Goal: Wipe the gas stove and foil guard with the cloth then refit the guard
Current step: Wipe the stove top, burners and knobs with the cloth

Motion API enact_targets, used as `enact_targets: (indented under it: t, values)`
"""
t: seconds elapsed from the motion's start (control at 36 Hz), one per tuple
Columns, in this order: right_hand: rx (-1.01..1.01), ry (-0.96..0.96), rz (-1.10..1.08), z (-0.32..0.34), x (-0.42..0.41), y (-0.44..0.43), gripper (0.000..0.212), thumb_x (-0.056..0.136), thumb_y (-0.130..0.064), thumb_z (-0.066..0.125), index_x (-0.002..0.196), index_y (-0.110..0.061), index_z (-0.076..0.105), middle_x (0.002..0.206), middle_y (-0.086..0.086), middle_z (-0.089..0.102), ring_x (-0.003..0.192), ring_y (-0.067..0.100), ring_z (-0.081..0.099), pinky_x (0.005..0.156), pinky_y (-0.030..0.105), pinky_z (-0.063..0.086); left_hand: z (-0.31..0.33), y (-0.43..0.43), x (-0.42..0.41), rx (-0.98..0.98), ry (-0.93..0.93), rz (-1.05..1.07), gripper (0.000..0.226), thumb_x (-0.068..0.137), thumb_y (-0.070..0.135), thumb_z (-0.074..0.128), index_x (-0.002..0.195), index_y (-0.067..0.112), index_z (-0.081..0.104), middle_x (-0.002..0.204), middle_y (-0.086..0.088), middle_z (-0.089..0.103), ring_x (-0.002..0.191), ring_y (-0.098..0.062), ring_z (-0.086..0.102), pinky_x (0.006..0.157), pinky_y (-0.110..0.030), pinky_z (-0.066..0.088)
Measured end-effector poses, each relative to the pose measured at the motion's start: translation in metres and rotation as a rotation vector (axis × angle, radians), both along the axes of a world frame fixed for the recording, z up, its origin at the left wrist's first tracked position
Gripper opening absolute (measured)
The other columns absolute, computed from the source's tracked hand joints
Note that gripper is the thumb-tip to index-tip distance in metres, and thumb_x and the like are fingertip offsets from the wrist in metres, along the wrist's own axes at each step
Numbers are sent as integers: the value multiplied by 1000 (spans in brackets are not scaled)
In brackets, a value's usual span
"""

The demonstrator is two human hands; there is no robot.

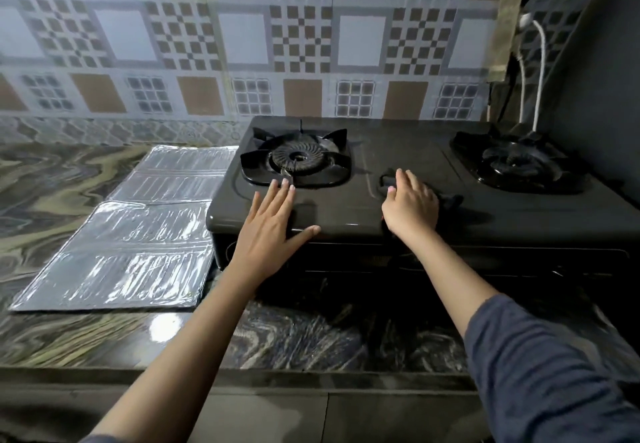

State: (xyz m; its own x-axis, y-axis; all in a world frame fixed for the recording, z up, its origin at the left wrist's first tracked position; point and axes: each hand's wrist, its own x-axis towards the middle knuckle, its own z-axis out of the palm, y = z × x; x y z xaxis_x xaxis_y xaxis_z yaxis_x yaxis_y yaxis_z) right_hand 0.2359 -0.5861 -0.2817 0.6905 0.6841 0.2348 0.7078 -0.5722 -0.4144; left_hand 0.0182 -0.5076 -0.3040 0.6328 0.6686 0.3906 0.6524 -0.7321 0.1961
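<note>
Hands on the gas stove (pixel 398 151), foil guard (pixel 138 241) set aside.
The left hand (pixel 273 220) rested flat at the stove's front left, grip wide, fingertips near the left burner (pixel 299 158). The right hand (pixel 412 207) pressed a dark cloth (pixel 450 200) between the burners, fingers extended. The guard lay flat on the worktop (pixel 69 179), just left of the stove.

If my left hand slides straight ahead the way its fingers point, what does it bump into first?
Most likely the front edge of the left burner's pan support: the left hand lies flat on the gas stove, fingertips almost touching it.
</note>
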Motion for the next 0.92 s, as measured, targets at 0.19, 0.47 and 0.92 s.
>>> enact_targets:
  t: [0.19, 0.47, 0.92]
  values:
    - [-165, 96, 203, 16, 12, 0, 54, 97, -35, 31, 147, -18, 17, 157, 2, 14, 143, 22, 16, 116, 37, 16, -6, 8, -26, -34, -111, 136, 99, 77, 73, 36, 149, 12, 8, 158, -3, 1, 142, -10, -13, 118, -32, -6]
    - [-14, -37, 405, 6, 31, -8, 42, 97, -30, 36, 138, -25, 40, 150, -5, 33, 138, 15, 31, 113, 36, 27, -18, 10, -41, -224, -399, 294, 118, 67, 67, 60, 149, 9, -2, 158, -6, -10, 145, -16, -15, 117, -31, -9]
    - [-28, -77, 331, 2, -2, 13, 38, 97, -29, 34, 132, -21, 46, 142, -1, 43, 129, 24, 39, 101, 36, 33, -59, 1, -55, -540, -855, 326, 112, 61, 63, 72, 147, 29, 8, 155, 6, 22, 142, -7, 23, 118, -38, 24]
